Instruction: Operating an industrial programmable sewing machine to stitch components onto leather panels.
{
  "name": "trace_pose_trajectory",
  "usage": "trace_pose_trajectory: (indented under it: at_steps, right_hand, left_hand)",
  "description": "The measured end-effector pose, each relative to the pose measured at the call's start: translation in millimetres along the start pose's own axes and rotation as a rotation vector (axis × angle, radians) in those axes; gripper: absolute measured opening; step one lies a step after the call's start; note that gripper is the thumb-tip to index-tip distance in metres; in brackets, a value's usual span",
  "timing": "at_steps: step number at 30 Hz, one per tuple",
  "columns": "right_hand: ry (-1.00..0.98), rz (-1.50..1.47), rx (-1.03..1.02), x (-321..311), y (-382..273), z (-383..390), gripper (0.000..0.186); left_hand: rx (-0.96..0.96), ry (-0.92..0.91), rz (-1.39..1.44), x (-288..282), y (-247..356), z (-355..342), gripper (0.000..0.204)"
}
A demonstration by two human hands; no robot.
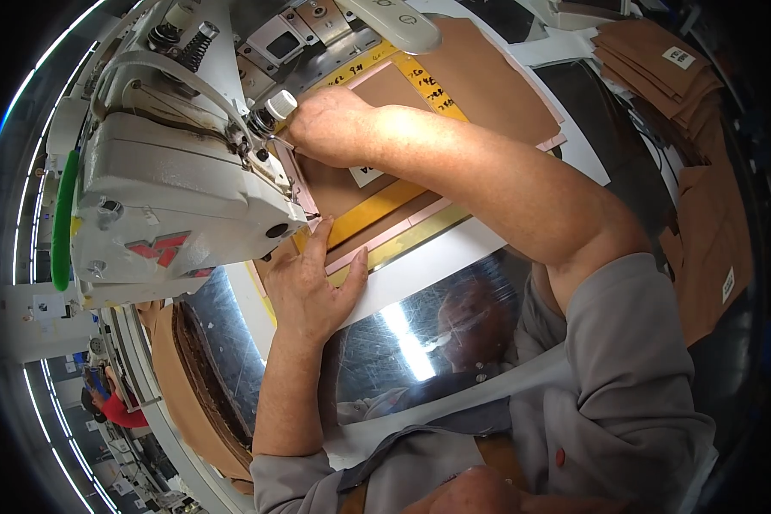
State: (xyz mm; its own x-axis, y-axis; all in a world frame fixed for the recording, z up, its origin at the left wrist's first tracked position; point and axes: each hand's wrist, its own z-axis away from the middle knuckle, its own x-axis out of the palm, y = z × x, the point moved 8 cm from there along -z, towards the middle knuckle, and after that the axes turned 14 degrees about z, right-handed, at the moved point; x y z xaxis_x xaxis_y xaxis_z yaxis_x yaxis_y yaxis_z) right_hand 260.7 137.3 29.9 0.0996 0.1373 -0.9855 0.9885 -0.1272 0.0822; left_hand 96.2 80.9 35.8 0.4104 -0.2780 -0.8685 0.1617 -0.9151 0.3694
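Note:
A white industrial sewing machine [171,184] fills the upper left. Under its head lies a flat pink and yellow sewing template [385,210] holding a brown fabric piece [403,90]. My left hand [313,287] lies flat, fingers together, pressing the template's near edge just beside the machine head. My right hand [334,124] reaches over the template and rests on the brown fabric close to the needle area and a white knob [280,104]. Neither hand grips anything; the needle itself is hidden behind the machine head.
A shiny metal table top [437,330] reflects the light in front of me. Stacks of brown cut fabric [660,68] lie at the upper right and more brown pieces [715,240] hang at the right. Brown material [193,377] sits lower left.

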Motion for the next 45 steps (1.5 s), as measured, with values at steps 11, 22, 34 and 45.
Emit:
trace_pose_trajectory:
  at_steps: [11,22,34,45]
  right_hand:
    - [0.19,0.164,-0.003,1.6,-15.0,34.2,0.045]
    - [0.104,-0.053,-0.032,9.7,-20.4,43.9,0.054]
    - [0.126,0.048,-0.031,5.8,-12.3,48.3,0.064]
    - [0.104,0.019,-0.032,2.1,-6.9,49.7,0.068]
  left_hand:
    - [0.039,0.018,-0.034,1.5,3.5,-2.7,0.052]
    - [0.033,0.008,-0.012,1.1,2.0,1.7,0.053]
    - [0.048,-0.004,-0.012,5.6,1.2,-0.7,0.056]
    - [-0.12,-0.108,-0.1,10.0,7.3,-1.1,0.068]
